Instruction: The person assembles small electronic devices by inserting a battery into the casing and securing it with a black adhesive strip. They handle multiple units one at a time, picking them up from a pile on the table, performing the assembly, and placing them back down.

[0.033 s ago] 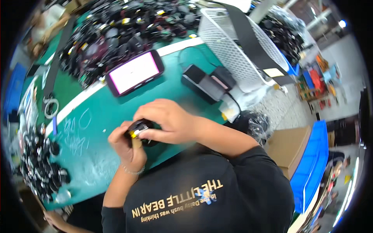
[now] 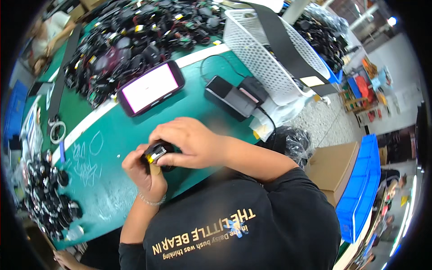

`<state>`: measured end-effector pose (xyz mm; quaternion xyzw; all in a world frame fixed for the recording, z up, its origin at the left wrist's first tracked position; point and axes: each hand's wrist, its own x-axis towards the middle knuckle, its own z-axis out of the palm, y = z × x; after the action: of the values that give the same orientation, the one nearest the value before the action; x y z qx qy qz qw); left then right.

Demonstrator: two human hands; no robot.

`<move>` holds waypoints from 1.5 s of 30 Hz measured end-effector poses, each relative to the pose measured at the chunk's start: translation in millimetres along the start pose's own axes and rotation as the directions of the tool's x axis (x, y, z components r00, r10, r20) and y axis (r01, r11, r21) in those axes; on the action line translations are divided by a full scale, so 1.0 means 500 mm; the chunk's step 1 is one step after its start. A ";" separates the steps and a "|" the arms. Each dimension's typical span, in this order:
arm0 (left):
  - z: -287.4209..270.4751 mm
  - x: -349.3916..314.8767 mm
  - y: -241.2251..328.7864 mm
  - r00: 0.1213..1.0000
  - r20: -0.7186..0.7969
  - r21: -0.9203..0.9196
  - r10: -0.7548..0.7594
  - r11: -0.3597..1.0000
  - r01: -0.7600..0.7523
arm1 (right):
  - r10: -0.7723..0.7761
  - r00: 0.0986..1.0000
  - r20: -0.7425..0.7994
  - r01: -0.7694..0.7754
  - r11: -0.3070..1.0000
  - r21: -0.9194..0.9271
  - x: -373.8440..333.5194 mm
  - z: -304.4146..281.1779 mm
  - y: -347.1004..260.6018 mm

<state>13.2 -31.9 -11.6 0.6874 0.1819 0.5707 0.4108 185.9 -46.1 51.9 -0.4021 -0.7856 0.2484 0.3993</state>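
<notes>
Both of my hands meet over the near side of the green table (image 2: 105, 189). Between them is a small black rounded part (image 2: 157, 150) with a yellow and silver patch on its side. My left hand (image 2: 146, 173) grips it from below and the left, fingers curled. From the right, my right hand (image 2: 189, 141) bends over its top, with the thumb pressed close to the patch. My fingers cover much of the part, so its exact kind cannot be told. Just beyond my hands lies a black device with a lit white screen (image 2: 150, 88).
Black parts with wires (image 2: 121, 49) are heaped at the back; more black parts (image 2: 47, 198) pile up at the left edge. A white perforated basket (image 2: 270, 67) stands back right, near a black box-shaped device (image 2: 229, 98) with a cable. A cardboard box (image 2: 330, 171) and blue bin (image 2: 360, 193) are at right.
The whole view has shifted slightly, with the table things a little further left. Both hands keep the same hold on the black part.
</notes>
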 end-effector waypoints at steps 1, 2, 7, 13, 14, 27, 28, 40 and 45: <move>-0.001 -0.005 -0.001 1.000 -0.001 0.043 0.001 0.999 -0.001 | -0.016 1.000 -0.020 0.016 1.000 0.004 -0.003 0.003 -0.003; 0.002 -0.008 -0.003 1.000 -0.004 0.087 0.002 0.996 -0.002 | -0.032 0.999 -0.038 0.033 0.999 0.009 -0.007 0.003 -0.003; 0.014 0.005 0.005 0.998 0.052 0.036 -0.038 0.999 0.036 | -0.015 0.994 -0.104 0.014 1.000 -0.012 -0.024 -0.023 0.004; 0.004 0.019 0.006 0.997 0.075 0.011 -0.026 1.000 0.025 | 0.199 0.826 -0.527 -0.154 0.980 0.129 0.007 -0.236 0.002; 0.002 0.019 0.009 0.996 0.068 0.017 -0.053 0.998 0.052 | 0.240 0.758 -0.607 -0.169 0.970 0.172 0.022 -0.286 0.001; 0.014 0.025 -0.010 0.967 0.140 0.024 -0.214 0.977 0.213 | 0.694 0.479 -0.538 -0.878 0.393 -0.274 0.012 -0.563 0.297; 0.011 0.025 -0.008 0.961 0.130 0.013 -0.243 0.970 0.243 | 0.683 0.511 -0.521 -0.856 0.345 -0.386 0.015 -0.549 0.299; 0.012 0.024 -0.021 0.925 0.172 0.013 -0.338 0.940 0.341 | 0.330 0.893 -0.305 -0.447 0.719 -0.533 -0.060 -0.429 0.035; 0.008 0.016 -0.021 0.926 0.127 -0.022 -0.356 0.932 0.361 | 0.501 0.862 -0.071 -0.413 0.615 -0.671 -0.095 -0.289 0.060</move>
<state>21.6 -21.2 -14.7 0.6665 0.2663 0.4472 0.5338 335.4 -58.9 90.9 -0.6881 -0.7150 0.0691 0.1028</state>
